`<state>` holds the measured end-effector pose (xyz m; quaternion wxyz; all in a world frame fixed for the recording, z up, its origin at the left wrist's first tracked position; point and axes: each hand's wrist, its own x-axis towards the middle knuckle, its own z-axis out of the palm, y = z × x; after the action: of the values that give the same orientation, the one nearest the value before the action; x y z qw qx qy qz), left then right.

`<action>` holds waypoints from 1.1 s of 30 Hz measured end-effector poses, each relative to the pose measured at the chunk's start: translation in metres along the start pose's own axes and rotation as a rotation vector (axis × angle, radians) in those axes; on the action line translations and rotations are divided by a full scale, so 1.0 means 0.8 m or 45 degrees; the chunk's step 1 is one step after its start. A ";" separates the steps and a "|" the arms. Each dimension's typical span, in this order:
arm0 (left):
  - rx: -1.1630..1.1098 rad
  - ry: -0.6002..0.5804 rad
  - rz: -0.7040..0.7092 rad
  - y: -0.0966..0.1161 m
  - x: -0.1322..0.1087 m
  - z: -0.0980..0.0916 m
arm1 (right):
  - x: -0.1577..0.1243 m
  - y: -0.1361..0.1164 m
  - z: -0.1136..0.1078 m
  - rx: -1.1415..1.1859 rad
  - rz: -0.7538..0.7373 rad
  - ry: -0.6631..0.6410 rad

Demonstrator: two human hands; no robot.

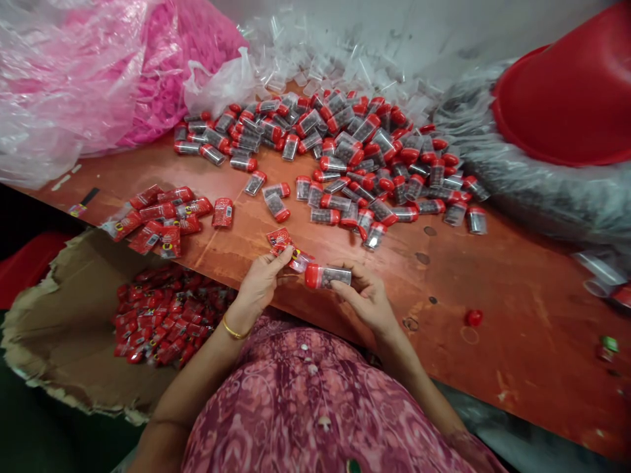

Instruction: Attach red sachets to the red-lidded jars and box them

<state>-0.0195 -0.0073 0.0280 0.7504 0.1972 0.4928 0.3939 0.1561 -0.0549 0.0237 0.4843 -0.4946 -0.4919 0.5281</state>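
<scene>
My left hand (260,281) pinches a red printed wrapper (279,239) with a clear, partly see-through end, just over the table's front edge. Close to its right, my right hand (369,299) grips a small clear container (327,276) with a red cap and dark contents. The container lies sideways, its capped end pointing at the wrapper. Whether the two touch is hard to tell. Beyond my hands spreads a big pile of similar red-capped containers (340,154). To the left on the table lie several containers in red wrappers (158,211), with one more wrapped container (223,213) beside them.
Below the table's left edge stands a torn cardboard box (79,315) holding many wrapped pieces (162,322). Clear empty tubes (340,66) are heaped at the back. A plastic bag of pink parts (162,72) fills the left; a red tub (566,92) rests on a bag (532,190) at right.
</scene>
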 end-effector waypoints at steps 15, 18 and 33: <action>-0.061 0.017 0.224 -0.009 0.000 0.014 | 0.000 0.015 0.020 0.127 0.016 0.193; -0.161 0.024 0.194 -0.013 0.001 0.020 | 0.000 0.021 0.030 0.092 -0.038 0.260; -0.147 0.057 0.295 -0.036 0.005 0.023 | 0.004 0.033 0.061 0.106 0.039 0.283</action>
<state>0.0090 -0.0201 0.0138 0.6989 0.2005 0.4598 0.5099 0.1062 -0.0545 -0.0018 0.5479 -0.5369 -0.4054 0.4972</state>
